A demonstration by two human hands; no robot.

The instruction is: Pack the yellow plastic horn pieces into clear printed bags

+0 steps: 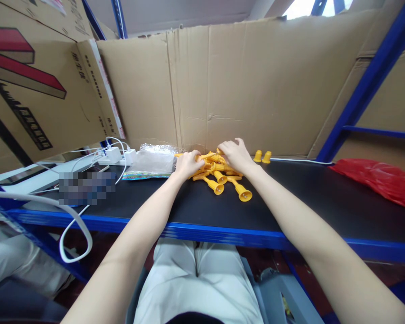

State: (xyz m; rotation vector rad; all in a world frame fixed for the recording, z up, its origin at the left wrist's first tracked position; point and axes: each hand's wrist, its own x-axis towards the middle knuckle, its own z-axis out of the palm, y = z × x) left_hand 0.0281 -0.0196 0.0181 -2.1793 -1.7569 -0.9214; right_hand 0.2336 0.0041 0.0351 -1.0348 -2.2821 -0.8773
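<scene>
the small trumpet-shaped plastic pieces [222,175] are bright yellow-orange, heaped on a matte black tabletop [324,198] edged in blue. the crumpled plastic bag [378,180] is red, the corrugated cardboard wall [256,81] plain brown, and the charger cables [77,225] white.

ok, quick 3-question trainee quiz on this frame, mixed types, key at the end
1. True or false: both hands rest on the pile of yellow parts.
2. What lies at the table's right end? A) red plastic bag B) green crate C) metal tray
3. How many small yellow caps stand apart, right of the pile?

Key:
1. True: left hand and right hand are both on it.
2. A, the red plastic bag.
3. Two.
</scene>
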